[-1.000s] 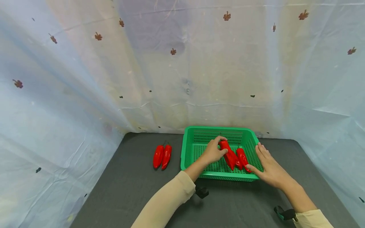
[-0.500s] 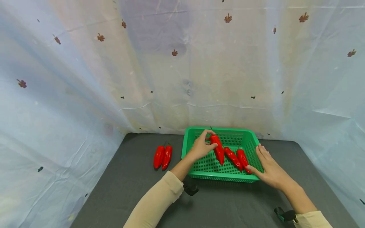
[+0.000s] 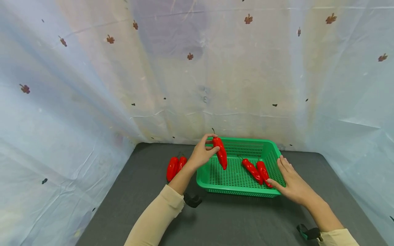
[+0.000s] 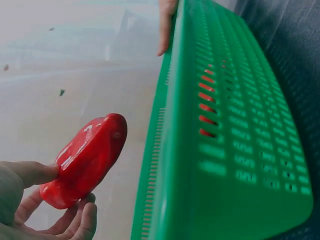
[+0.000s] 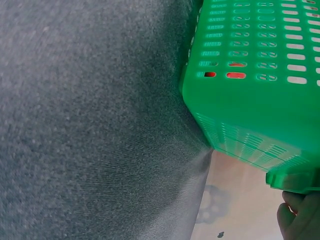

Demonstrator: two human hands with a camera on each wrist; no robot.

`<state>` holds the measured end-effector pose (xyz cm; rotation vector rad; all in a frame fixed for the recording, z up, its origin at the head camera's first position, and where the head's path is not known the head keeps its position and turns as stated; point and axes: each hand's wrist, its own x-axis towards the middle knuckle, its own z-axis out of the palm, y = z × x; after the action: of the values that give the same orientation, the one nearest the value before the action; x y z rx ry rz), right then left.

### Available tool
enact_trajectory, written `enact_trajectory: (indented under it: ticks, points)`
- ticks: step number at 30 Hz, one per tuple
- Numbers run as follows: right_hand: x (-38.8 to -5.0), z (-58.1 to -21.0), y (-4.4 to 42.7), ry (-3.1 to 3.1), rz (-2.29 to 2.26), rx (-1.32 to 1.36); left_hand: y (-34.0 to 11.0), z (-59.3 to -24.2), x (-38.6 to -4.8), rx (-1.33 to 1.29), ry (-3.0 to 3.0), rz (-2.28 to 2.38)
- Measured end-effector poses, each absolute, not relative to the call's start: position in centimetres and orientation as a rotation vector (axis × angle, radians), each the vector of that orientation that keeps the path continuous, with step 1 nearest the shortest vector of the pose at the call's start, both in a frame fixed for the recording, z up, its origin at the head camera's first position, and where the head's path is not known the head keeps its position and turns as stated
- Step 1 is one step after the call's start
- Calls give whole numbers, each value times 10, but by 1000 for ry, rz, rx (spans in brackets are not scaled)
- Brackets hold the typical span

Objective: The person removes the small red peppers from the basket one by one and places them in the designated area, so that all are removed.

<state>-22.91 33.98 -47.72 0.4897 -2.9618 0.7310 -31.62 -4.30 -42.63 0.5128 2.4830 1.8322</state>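
My left hand (image 3: 201, 152) pinches a red chili pepper (image 3: 221, 153) near its stem end, between thumb and fingers, over the left part of a green plastic basket (image 3: 240, 189). The left wrist view shows the same pepper (image 4: 85, 162) held above the basket's rim. Inside the basket, toward the right, lie a red chili pepper (image 3: 251, 171) and another red chili pepper (image 3: 263, 172). My right hand (image 3: 293, 182) rests on the basket's right rim with its fingers straight and the thumb spread toward the front corner. Only part of it shows in the right wrist view.
Left of the basket, a red chili pepper (image 3: 172, 169) and a second red chili pepper (image 3: 182, 162) lie side by side on the dark grey table (image 3: 240, 218). My left forearm partly covers the second. A pale plastic sheet (image 3: 234, 85) hangs behind and around the table.
My left hand has lifted the pepper from beside the others in the basket and carried it left and up. My right hand has stayed on the rim.
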Motion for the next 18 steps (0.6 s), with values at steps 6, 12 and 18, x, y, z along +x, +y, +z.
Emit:
enact_trajectory:
  ticks: [6,12,18]
  points:
    - [-229,-478,340,-2958,723,485,-62,-423,-314,519,2469,1898]
    - [-230,-478,340,-2963,729,483,-83,-421,-312,492,2458,1941]
    - [-230,-478,340,-2969,720,478,-108,-423,-310,434,2516,1915]
